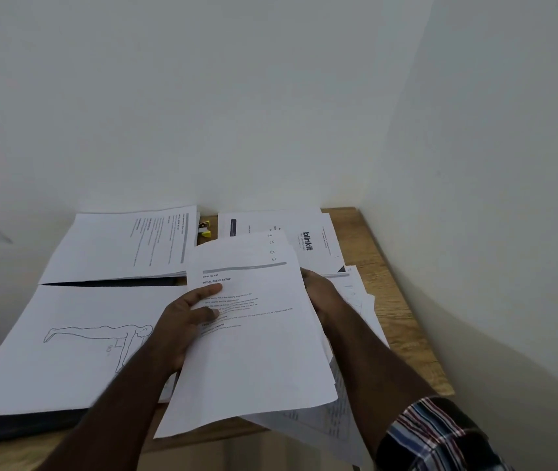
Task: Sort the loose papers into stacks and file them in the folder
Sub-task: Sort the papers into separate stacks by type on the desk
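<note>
Loose white printed paper sheets (253, 334) were held above the near-right wooden desk (403, 321), left hand (182, 321) pinching the left edge, right hand (321, 294) gripping beneath the right edge; judged light, limp, slippery, best supported at both edges.

Dim, even light, soft shadows, wide-angle bending at edges, slight blur throughout.

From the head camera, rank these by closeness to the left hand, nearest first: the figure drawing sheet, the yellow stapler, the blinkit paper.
Measured from the left hand:
1. Figure drawing sheet: directly under and left of the hand.
2. Yellow stapler: beyond the hand, by the wall, between the two far stacks.
3. Blinkit paper: far right, past the held sheets.
</note>
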